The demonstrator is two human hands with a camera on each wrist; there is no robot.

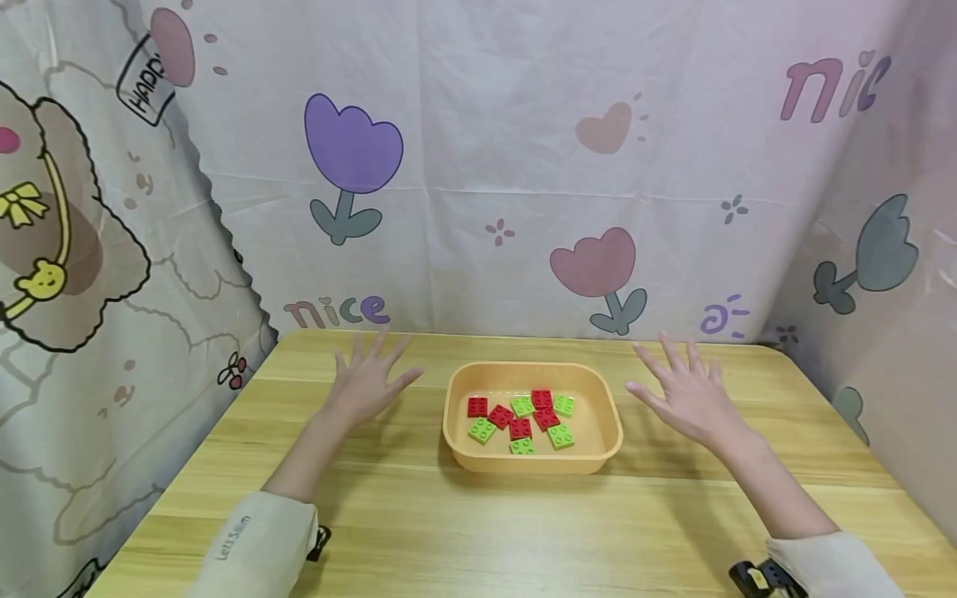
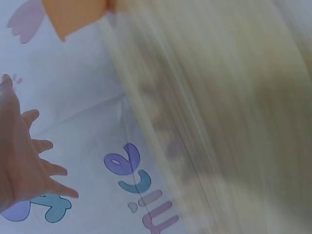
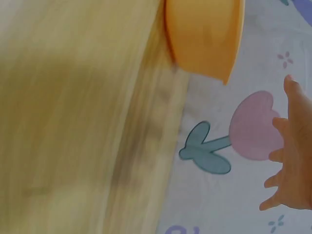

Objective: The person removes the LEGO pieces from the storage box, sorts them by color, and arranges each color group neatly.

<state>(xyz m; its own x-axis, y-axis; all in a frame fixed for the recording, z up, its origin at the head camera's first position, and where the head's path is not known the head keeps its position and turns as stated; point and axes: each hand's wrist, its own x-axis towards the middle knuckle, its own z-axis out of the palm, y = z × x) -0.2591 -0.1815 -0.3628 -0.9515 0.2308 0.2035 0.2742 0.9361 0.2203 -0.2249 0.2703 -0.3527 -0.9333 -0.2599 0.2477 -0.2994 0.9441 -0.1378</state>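
A shallow orange-yellow plastic bin (image 1: 532,462) stands on the table between the two hands. Several red toy bricks (image 1: 500,416) and lime-green toy bricks (image 1: 482,429) lie loose on its floor. To the bin's left, the left hand (image 1: 366,389) is held over the table with its fingers spread, holding nothing. On the other side the right hand (image 1: 689,397) is likewise spread, apart from the bin. Both wrist views show the spread fingers of the left hand (image 2: 24,161) and right hand (image 3: 295,151), with part of the bin's outer wall (image 3: 204,39) at the top.
The wooden table (image 1: 419,531) reaches back to a hanging cloth (image 1: 463,166) printed with tulips and lettering. More printed cloth hangs at the left (image 1: 172,349) and right sides. Dark devices (image 1: 766,577) are strapped at both wrists near the pale sleeves.
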